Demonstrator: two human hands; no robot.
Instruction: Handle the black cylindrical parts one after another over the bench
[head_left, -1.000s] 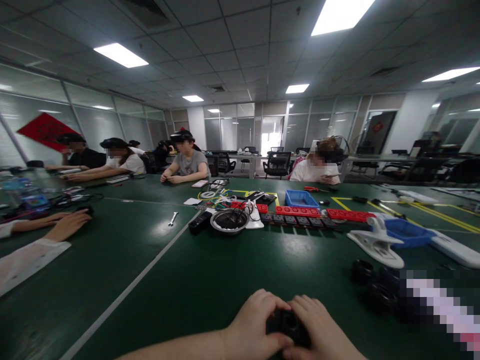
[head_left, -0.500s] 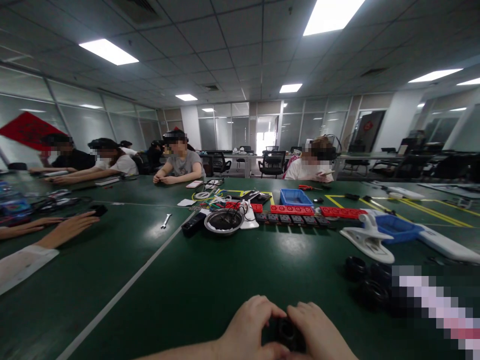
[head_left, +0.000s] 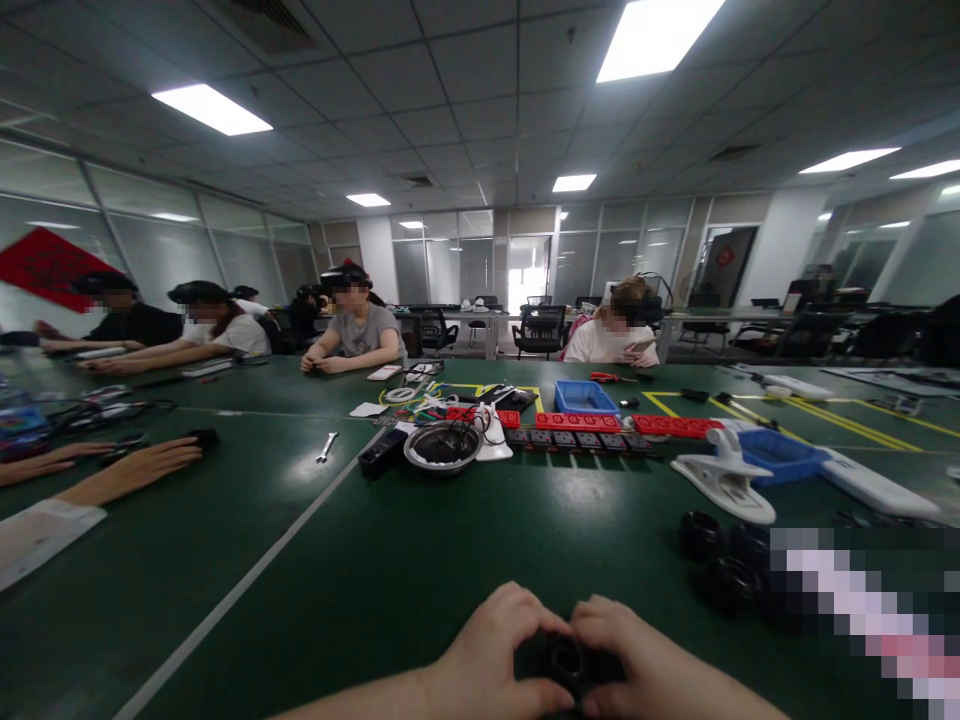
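Observation:
At the near edge of the green table, both my hands are closed round a small black part with a round, ring-like top (head_left: 568, 662). My left hand (head_left: 495, 640) grips it from the left, thumb below and fingers over the top. From the other side my right hand (head_left: 637, 645) holds it, its fingertips almost touching those of the left. The part's lower portion is dark and partly covered by my fingers, so its exact kind cannot be made out. To the right lie several black round hollow parts (head_left: 731, 582) of a similar look.
Ahead stand a metal bowl (head_left: 442, 470), red socket strips (head_left: 577, 421), a blue tray (head_left: 585, 397) and a white clamp base (head_left: 724, 488). A wrench (head_left: 325, 447) lies left. A co-worker's hand (head_left: 142, 468) rests on a black object at far left; other people sit across the table.
My hands stay round the black part, with the right hand tilted slightly and its thumb now showing. The view has shifted a little, and the co-worker's hand at left has lowered.

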